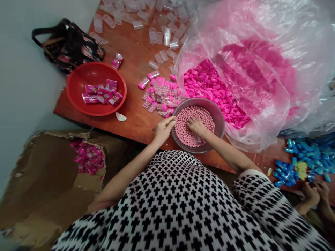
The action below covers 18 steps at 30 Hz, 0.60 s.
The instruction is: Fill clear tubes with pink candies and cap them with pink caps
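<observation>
A grey bowl (pixel 220 120) full of small pink beads (pixel 183 130) stands at the table's front edge. My left hand (pixel 164 130) pinches the bowl's left rim with its fingertips. My right hand (pixel 197 127) is down in the beads, fingers curled; its fingertips and anything in them are hidden. A clear object (pixel 196 140), too faint to name, lies among the beads just below this hand. Left of the bowl is a pile of small clear containers (pixel 162 91) with pink caps, most of them filled with beads.
Behind lie empty clear containers (pixel 137 25). A plastic bag (pixel 272 83) spills pink caps (pixel 206 80). Left are a red basin (pixel 78 101) with pink packets, a handbag (pixel 75 45) and a cardboard box (pixel 47 184). Another person's hands (pixel 311 193) are near blue pieces (pixel 309 157).
</observation>
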Available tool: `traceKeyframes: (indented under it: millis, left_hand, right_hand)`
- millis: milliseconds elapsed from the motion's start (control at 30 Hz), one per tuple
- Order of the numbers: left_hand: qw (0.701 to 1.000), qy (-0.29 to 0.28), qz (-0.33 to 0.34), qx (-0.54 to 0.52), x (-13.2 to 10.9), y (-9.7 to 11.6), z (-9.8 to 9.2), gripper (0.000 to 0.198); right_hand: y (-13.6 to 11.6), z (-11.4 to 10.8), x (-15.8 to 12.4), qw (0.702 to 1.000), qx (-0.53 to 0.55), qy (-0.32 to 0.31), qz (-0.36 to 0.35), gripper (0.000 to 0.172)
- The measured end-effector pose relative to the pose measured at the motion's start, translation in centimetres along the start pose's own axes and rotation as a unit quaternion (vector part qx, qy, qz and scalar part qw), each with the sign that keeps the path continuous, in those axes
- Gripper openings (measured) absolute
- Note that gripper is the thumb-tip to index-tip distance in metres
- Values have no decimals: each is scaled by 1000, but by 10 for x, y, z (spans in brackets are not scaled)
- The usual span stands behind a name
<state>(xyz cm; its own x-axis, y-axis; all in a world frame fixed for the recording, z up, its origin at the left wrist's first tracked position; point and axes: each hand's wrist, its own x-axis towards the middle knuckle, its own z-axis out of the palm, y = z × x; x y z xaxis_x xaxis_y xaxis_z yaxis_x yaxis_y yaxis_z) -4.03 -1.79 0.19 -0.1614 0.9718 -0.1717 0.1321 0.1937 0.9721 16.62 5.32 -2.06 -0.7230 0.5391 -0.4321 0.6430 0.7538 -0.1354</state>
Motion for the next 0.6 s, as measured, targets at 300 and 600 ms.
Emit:
traceKeyframes:
  millis: [300, 600]
  left_hand:
    - [995, -36, 37, 88, 1, 9, 6, 35]
    - [989, -147, 2, 23, 10, 17, 43, 35]
  right_hand:
    - [-12, 18, -8, 833, 541, 94, 69, 42]
    - [-14, -12, -36, 655, 728, 182, 85, 44]
